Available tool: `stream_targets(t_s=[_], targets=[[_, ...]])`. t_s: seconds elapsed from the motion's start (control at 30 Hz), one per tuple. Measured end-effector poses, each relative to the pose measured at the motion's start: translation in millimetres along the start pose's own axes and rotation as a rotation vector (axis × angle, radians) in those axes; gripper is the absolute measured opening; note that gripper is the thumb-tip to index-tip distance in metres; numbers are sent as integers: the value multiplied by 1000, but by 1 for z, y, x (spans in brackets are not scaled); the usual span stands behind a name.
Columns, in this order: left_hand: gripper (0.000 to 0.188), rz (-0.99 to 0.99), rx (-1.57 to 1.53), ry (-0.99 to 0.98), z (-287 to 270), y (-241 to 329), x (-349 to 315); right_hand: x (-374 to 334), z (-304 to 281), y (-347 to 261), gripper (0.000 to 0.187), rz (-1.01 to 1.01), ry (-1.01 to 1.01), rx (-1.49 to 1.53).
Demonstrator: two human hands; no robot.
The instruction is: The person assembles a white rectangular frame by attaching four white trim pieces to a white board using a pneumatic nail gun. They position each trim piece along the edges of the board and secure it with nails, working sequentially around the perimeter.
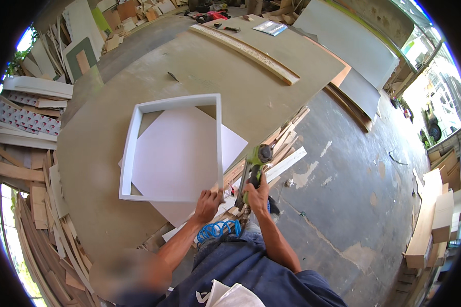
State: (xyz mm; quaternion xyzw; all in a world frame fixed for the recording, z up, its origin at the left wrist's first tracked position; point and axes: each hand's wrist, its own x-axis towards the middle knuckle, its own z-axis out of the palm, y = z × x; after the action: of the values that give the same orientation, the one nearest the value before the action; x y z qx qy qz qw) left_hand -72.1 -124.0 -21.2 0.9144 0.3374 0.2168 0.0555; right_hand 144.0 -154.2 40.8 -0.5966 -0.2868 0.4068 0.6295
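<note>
1. concrete floor, grey and stained, runs along the right of my head camera's view; the dark fisheye rim cuts off its outer reaches.
2. a broad greenish-brown tabletop fills the center, bearing the work; i cannot follow its near edge behind the arms and wood strips.
3. a white sheet lies askew on the tabletop, its corners jutting past the frame above it, parts of its outline hidden by the frame's walls.
4. the white rectangular frame rests over the sheet, open in the middle, its near right corner partly masked from me by fingers.
5. a long pale board lies at the table's far side, well apart from the frame.
6. a green-and-black nail gun is held upright just beside the frame's right wall; i cannot make out its tip.
7. the right hand is clamped around the nail gun's grip, its palm hidden from me.
8. the left hand is closed over the frame's near right corner; i cannot see the undersides of its fingers.
9. a blue coiled hose sits below the hands, its ends lost to my view.
10. a small dark object lies beyond the frame, too small for me to identify.
</note>
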Motion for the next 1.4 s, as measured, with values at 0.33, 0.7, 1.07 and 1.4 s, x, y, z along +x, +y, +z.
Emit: stream_targets(t_s=[0.33, 0.7, 1.07, 1.4], targets=[[59, -219, 89, 73, 54, -39, 126, -5, -96, -36, 44, 0, 207, 293], [53, -175, 52, 100, 64, -65, 134, 6, -138, -20, 42, 117, 250, 432], [31, -164, -88, 154, 51, -67, 140, 34, -118, -25, 47, 264, -52, 437], [28, -106, -59, 228, 52, -57, 143, 69, -99, -7, 40, 476, -281, 587]])
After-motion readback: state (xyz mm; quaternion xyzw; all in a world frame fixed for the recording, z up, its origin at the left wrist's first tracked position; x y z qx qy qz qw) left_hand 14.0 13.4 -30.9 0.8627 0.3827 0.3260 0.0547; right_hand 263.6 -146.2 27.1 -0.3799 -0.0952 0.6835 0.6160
